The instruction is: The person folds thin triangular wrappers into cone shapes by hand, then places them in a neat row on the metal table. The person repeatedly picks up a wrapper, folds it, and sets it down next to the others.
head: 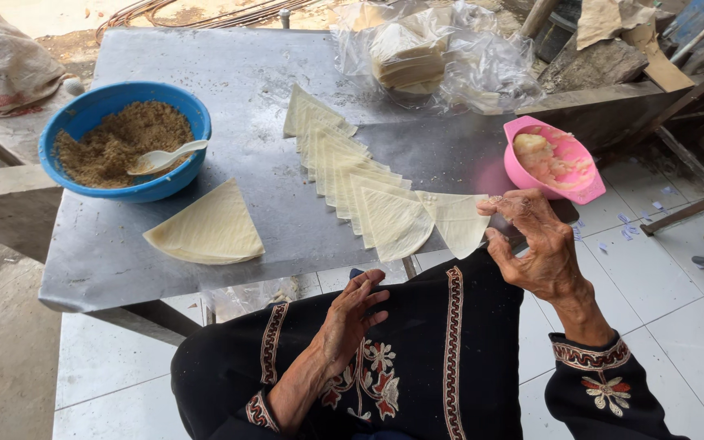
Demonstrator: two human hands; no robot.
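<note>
Right hand [535, 244], fingers half-curled, fingertips touching nearest triangular pastry wrapper [459, 220] at table's [230, 90] 5 o'clock edge. Left hand [352, 314] open, empty, on lap. Wrapper likely thin, limp, tearable; lift by a corner.

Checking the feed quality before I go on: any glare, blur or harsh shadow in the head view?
Head view: soft, even daylight, no harsh shadows; mild sheen on the grey table and plastic bag; wide-angle bending at the edges; right hand, left hand and wrappers sharp.
</note>
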